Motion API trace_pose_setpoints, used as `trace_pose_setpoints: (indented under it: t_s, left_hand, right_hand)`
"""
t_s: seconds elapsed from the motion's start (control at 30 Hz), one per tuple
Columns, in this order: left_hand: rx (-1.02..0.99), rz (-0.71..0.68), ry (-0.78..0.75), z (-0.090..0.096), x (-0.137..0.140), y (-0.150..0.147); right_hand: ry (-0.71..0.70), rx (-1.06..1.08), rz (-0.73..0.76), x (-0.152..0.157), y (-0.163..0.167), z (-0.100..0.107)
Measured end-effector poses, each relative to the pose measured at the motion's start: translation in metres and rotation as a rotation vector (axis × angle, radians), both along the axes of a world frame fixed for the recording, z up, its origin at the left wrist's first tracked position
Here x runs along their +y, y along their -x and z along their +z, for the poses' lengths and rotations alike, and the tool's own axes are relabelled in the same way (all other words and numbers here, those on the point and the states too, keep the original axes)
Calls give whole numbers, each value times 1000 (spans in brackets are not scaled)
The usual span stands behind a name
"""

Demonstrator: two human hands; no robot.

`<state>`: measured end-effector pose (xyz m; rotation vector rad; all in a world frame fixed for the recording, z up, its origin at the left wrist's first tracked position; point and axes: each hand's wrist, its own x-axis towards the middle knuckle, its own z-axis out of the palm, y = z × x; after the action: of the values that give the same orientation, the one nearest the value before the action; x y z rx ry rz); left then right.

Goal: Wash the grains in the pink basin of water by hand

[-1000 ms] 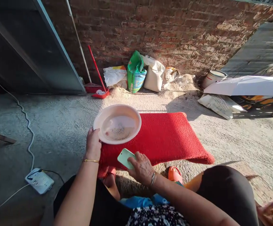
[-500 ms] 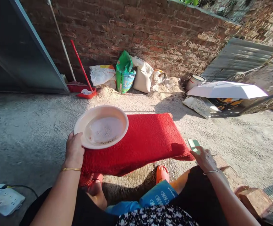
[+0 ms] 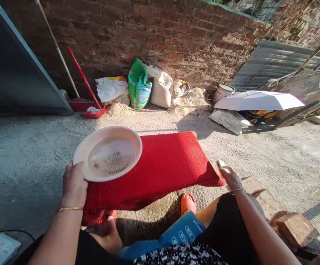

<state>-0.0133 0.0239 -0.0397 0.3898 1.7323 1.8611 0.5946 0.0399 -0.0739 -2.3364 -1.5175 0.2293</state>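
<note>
My left hand (image 3: 74,186), with a gold bangle at the wrist, grips the near left rim of a wide pale plastic basin (image 3: 82,156). The basin holds shallow clear water, with many small brown bits and one reddish speck in it. It is over the left end of a bench-like surface covered in red fluffy cloth (image 3: 165,162); whether it rests there I cannot tell. Beyond the cloth's right end, my right hand (image 3: 233,178) is closed on a thin, flat pale green object (image 3: 221,163), seen nearly edge-on, its kind unclear.
Along the brick wall (image 3: 176,40) stand a red dustpan (image 3: 95,113), a green sack (image 3: 139,86), a white sack (image 3: 162,88) and a bucket (image 3: 224,92). An open umbrella (image 3: 259,101) lies at right. A power strip (image 3: 1,246) sits lower left; bricks (image 3: 296,228) lie lower right.
The view has shifted, so most things appear further left. The basin looks slightly nearer and its bits show more plainly. My right hand has turned the green object from face-on to nearly edge-on.
</note>
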Motion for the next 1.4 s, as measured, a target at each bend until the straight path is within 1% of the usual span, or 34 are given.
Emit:
trace_pose_setpoints:
  t_s: [0.1,0.17,0.23,0.27,0.3,0.33,0.4,0.47,0.53,0.6,0.67,0.7,0.77,0.9,0.93,0.97,1.0,1.07,1.17,1.23,1.27,1.3,1.33,1.4]
  left_hand:
    - [-42,10,-10,3,-1,-2]
    - [-70,-5,-33,3,-1,-3]
    - [-81,-24,-64,1,-1,-1]
    - [-84,-30,-74,-1,-1,0]
    - [-88,-30,-79,-2,-1,1]
    - [-92,-30,-83,-4,-1,2]
    - [-96,-40,-100,-8,-1,4]
    - [-87,-49,-123,-11,0,6]
    - [-79,-58,-138,-12,0,7]
    - [-75,-66,-135,-14,0,8]
    - [-70,-69,-130,-15,0,9]
    - [-70,-68,-127,-15,0,9]
    - [-74,-68,-130,-15,0,9]
    - [-87,-84,-154,-16,1,10]
    - [-91,-84,-155,-16,1,10]
    - [-94,-81,-154,-17,1,10]
    - [-96,-78,-151,-17,2,11]
    - [-99,-73,-143,-18,2,11]
    - [-112,-74,-134,-17,2,11]
    - [-117,-71,-127,-15,2,11]
    - [-116,-70,-126,-14,1,10]
    - [-114,-69,-126,-13,1,10]
    - [-114,-68,-126,-12,1,9]
    - [-119,-71,-125,-11,0,9]
  right_hand:
    - [47,112,-3,8,4,0]
    - [42,123,-24,12,15,1]
    - [1,108,-6,13,37,3]
    - [-25,113,45,10,54,4]
    - [-45,129,126,6,76,6]
    - [-62,150,243,-1,102,7]
    - [-77,189,551,-19,163,9]
    - [-99,166,876,-40,230,10]
    - [-128,83,1104,-58,292,8]
    - [-146,13,1231,-68,339,5]
    - [-136,-30,1253,-70,366,3]
    - [-119,-43,1228,-68,370,2]
    - [-74,-61,1122,-59,359,0]
    - [31,-154,750,-41,295,7]
    - [48,-182,669,-39,282,11]
    - [55,-198,619,-40,273,15]
    - [53,-198,611,-42,270,19]
    - [28,-158,705,-54,284,24]
    - [5,-96,940,-75,334,21]
    - [12,-89,1023,-79,362,15]
    - [20,-91,1028,-77,368,12]
    - [32,-97,1008,-72,366,9]
    - [46,-107,959,-64,355,6]
    - [92,-129,782,-44,312,5]
